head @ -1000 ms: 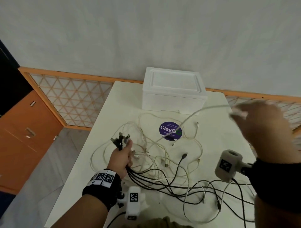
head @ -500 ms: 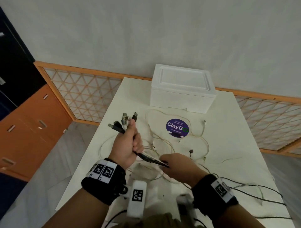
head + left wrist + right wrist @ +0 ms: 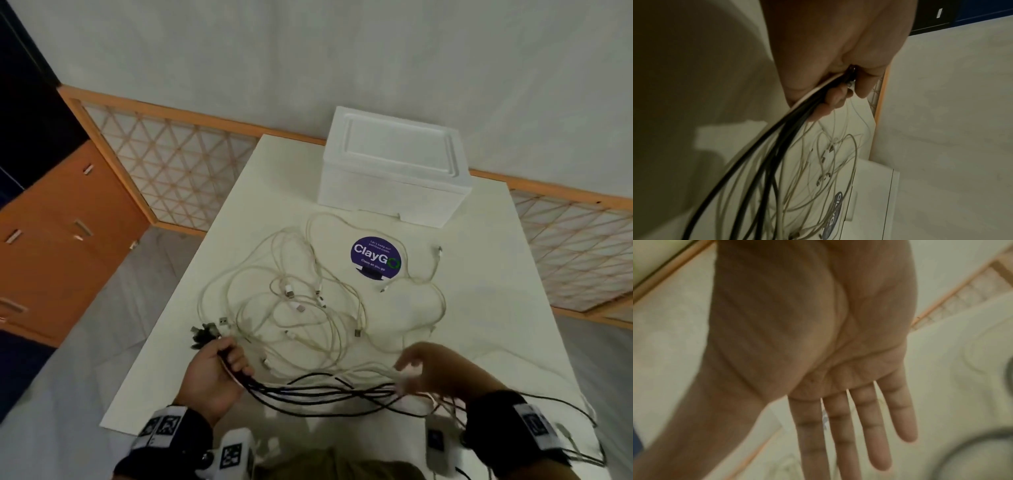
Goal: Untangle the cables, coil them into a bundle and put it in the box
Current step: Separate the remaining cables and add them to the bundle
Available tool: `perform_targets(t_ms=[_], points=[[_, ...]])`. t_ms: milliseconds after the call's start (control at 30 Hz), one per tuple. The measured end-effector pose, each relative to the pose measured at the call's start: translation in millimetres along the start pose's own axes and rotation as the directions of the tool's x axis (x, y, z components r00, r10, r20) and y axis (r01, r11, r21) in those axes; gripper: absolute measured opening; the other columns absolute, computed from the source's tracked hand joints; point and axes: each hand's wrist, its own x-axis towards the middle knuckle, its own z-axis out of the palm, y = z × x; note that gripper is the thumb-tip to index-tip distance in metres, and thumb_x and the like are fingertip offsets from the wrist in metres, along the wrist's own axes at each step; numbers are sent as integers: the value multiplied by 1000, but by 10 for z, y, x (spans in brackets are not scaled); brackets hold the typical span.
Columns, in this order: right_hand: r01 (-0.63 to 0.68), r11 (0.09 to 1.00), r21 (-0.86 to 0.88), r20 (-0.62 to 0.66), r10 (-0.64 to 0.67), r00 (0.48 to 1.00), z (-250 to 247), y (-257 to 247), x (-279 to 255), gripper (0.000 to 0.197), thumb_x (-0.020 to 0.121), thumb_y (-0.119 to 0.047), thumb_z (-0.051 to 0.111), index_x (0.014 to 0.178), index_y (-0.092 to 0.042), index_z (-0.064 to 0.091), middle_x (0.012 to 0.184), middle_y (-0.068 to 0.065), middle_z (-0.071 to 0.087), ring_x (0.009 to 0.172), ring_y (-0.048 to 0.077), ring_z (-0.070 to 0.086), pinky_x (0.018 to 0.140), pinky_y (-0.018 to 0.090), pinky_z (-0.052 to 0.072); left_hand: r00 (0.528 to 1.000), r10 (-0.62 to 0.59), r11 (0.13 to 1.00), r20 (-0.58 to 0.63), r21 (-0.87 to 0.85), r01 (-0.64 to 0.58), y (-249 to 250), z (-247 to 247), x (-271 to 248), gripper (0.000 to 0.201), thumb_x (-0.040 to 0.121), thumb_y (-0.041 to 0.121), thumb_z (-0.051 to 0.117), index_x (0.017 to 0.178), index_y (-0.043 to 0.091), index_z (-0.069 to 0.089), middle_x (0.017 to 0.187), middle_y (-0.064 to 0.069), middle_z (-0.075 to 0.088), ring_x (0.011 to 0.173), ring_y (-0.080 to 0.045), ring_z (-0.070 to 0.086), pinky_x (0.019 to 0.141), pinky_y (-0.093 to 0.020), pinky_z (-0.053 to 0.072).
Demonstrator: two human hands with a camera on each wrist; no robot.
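Note:
My left hand [image 3: 219,366] grips a bunch of black cables [image 3: 325,394] just behind their plugs [image 3: 205,334], near the table's front left edge. In the left wrist view the black cables [image 3: 760,162] run out of the fist [image 3: 838,84]. The strands stretch rightwards to my right hand [image 3: 428,373], which hovers blurred over them. The right wrist view shows that hand [image 3: 849,426] flat with straight fingers, holding nothing. A tangle of white cables [image 3: 308,301] lies spread over the middle of the table. The white foam box [image 3: 394,178] stands at the back with its lid on.
A round purple ClayGo sticker [image 3: 375,258] sits on the white table [image 3: 496,291] in front of the box. A wooden lattice rail [image 3: 171,164] runs behind the table. Orange drawers [image 3: 51,222] stand to the left. More black cable trails off the front right [image 3: 555,407].
My left hand has come down from its raised position to the table's front left with the plugs. My right hand let go of the black strands, opened and slid right along them.

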Motion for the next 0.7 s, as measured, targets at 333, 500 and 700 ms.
perform_targets(t_ms=[333, 500, 700], points=[[327, 916, -232, -142, -365, 920, -188, -910, 543, 14, 85, -36, 61, 92, -24, 66, 93, -2, 68, 92, 17, 60, 75, 28, 43, 989, -130, 989, 75, 82, 124, 52, 198, -9, 29, 93, 23, 43, 65, 14, 39, 50, 3, 29, 34, -8, 26, 35, -19, 23], [622, 644, -446, 287, -556, 780, 463, -1577, 584, 32, 85, -38, 62, 105, -12, 63, 103, 10, 62, 94, 29, 58, 73, 36, 45, 992, -121, 986, 45, 120, 115, 36, 172, -41, 26, 87, 23, 50, 65, 14, 40, 50, 3, 27, 34, -8, 23, 35, -19, 19], [524, 647, -554, 192, -513, 837, 741, -1586, 744, 24, 95, -13, 41, 109, -4, 57, 109, 17, 58, 97, 35, 59, 53, 29, 30, 996, -70, 976, 47, 208, 59, 80, 165, -110, 29, 93, 22, 48, 66, 14, 42, 51, 3, 26, 36, -8, 21, 37, -20, 16]])
